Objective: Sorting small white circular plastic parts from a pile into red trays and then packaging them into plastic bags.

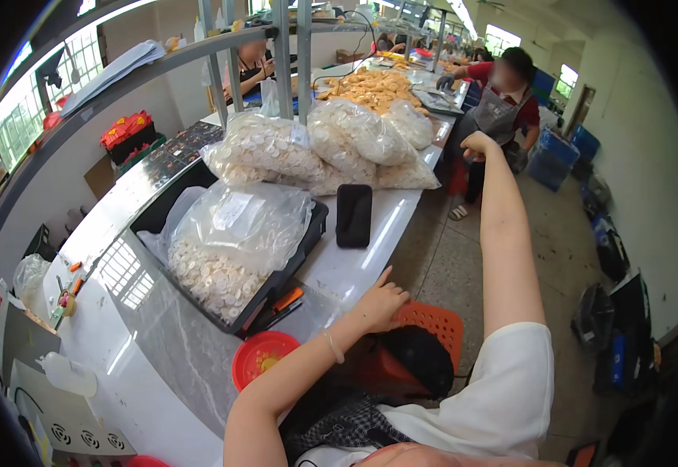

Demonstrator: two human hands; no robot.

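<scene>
My left hand (380, 302) rests open with fingers spread on the edge of the white worktable (354, 268), just above an orange plastic stool (433, 321). My right arm stretches far out to the right, and my right hand (478, 143) is closed in a loose fist in the air over the aisle; nothing shows in it. A black phone (353, 215) lies face down on the table ahead of my left hand. Left of it a black tray (308, 233) holds a clear bag of small white round parts (222, 257).
More clear bags of white parts (323, 144) are piled farther along the table, with a heap of tan pieces (374, 87) beyond. A red bowl (262, 356) sits near me. A person in an apron (502, 109) stands at the table's far end. Bins and bags line the right wall.
</scene>
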